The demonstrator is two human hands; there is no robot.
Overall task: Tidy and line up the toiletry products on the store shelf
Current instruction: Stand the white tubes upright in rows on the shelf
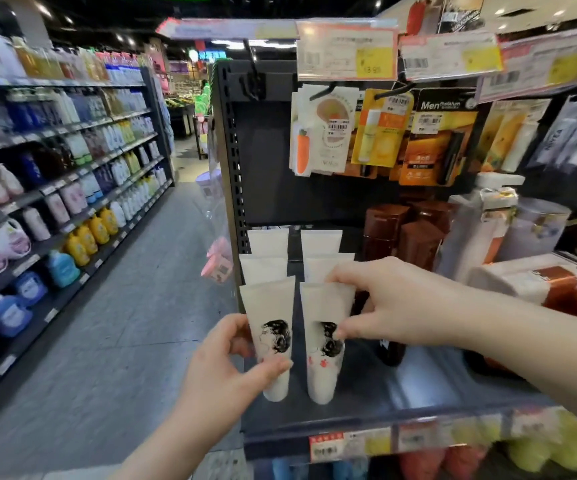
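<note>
Head view looks down along two bare forearms to a dark shelf at the end of a store aisle.

The left hand enters from the lower middle of the frame with the forearm angled up and to the right. It grips the front-left tube. Its thumb lies across the lower part of the printed face, and the other fingers curl round the tube's left edge, mostly hidden behind it.

The right hand extends in from the right edge with the forearm close to level and the back of the hand up. It pinches the front-right tube. Its fingers curl over the flat crimped top, and the thumb presses on the printed face about halfway down.

Both tubes are white, each with a drawing of a dark-haired head. They stand cap-down near the shelf's front edge, side by side with a narrow gap between them.

Behind them, rear tubes of the same white stand in two files. Brown bottles stand just to the right of the files. Carded products hang above, and price labels run along the shelf's front lip.
</note>
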